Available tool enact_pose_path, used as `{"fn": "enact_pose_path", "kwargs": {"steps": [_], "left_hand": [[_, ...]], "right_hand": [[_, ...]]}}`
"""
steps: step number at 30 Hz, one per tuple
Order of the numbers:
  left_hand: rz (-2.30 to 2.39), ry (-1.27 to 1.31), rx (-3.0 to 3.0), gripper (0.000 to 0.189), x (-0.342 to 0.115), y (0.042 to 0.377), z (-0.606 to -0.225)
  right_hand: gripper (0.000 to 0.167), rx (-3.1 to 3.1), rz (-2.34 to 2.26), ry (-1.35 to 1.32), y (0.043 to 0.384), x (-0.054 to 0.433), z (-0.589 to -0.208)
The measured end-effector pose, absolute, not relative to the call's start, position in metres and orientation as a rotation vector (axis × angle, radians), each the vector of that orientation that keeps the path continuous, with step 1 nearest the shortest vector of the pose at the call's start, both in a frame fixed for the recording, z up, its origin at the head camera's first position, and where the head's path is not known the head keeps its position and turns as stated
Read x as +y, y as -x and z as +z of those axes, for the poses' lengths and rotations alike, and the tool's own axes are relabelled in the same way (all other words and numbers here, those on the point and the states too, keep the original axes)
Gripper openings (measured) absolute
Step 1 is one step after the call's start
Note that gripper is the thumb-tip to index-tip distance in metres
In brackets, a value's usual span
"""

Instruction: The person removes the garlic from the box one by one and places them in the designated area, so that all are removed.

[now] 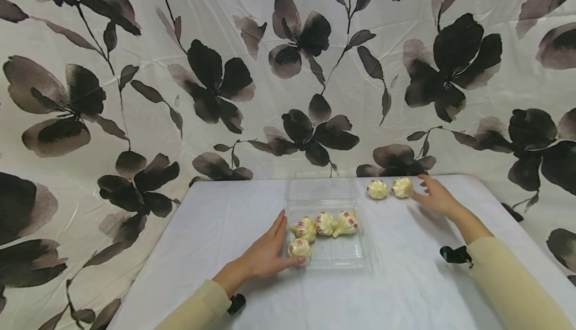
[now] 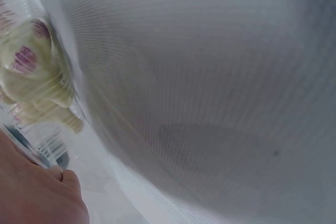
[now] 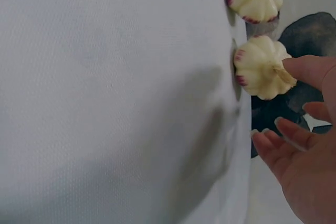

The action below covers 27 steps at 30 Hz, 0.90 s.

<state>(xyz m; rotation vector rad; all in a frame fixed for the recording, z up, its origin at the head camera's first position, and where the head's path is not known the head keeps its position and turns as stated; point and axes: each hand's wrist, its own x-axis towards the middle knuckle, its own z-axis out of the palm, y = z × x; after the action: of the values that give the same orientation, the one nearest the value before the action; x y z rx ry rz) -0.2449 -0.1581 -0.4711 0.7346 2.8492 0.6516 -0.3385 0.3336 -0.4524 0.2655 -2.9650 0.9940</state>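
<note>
The left hand [image 1: 263, 252], fingers extended, rests against the left side of a clear plastic clamshell [image 1: 337, 254] containing four garlic bulbs [image 1: 324, 224]. The right hand [image 1: 436, 198], spread and holding nothing, is beside two loose garlic bulbs [image 1: 402, 187] near the table's [image 1: 202, 230] far edge, toward its right corner.

The head view faces forward and down across the table [image 1: 216, 230] from farthest back. The wrist views sit close; the right shares two garlic bulbs [image 3: 261, 67], near its two o'clock, with the head's.
</note>
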Motion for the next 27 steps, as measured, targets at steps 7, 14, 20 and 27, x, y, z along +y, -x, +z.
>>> {"fn": "enact_pose_path", "kwargs": {"steps": [7,14,20,27], "left_hand": [[0.643,-0.731,2.846,0.124,-0.158,0.245,-0.47],[0.645,-0.738,2.853,0.124,-0.159,0.245,-0.473],[0.64,-0.742,2.858,0.124,-0.159,0.243,-0.472],[0.637,-0.737,2.86,0.123,-0.158,0.243,-0.473]], "right_hand": [[0.068,-2.933,0.936,-0.345,0.326,0.334,-0.444],[0.065,-2.902,0.925,-0.423,0.314,0.33,-0.44],[0.064,-2.879,0.944,-0.488,0.306,0.324,-0.434],[0.065,-2.884,0.947,-0.533,0.298,0.312,-0.428]]}}
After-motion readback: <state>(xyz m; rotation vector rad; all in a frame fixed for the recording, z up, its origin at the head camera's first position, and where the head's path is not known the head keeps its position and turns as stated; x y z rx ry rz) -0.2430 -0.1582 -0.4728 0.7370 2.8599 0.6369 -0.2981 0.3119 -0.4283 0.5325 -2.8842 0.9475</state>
